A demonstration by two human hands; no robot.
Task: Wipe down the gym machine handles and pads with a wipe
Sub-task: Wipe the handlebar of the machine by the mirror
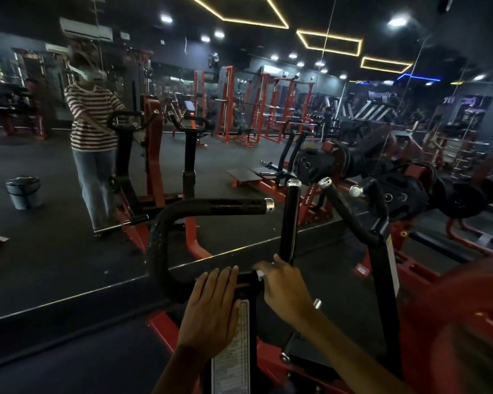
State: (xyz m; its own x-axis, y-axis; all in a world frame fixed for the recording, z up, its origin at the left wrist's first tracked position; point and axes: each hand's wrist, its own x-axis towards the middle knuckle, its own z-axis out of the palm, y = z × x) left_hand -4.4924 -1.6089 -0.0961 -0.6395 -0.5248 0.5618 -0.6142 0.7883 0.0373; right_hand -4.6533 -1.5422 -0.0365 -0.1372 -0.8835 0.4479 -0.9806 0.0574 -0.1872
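Observation:
A black curved handle [211, 206] with a chrome end cap rises from the machine's black upright post [246, 288]. My left hand [211, 308] lies flat with straight fingers on the post, above its white label [234, 362]. My right hand [282, 288] grips a small white wipe [259, 273] and presses it against the top of the post, at the foot of a second, upright black handle [289, 220]. A third angled black handle [350, 214] stands to the right.
A wall mirror [69, 194] fills the left and reflects a person in a striped shirt at the same machine, plus a grey bucket [23, 191]. Black weight plates [404, 194] hang to the right. The red machine frame [165, 328] runs below my hands.

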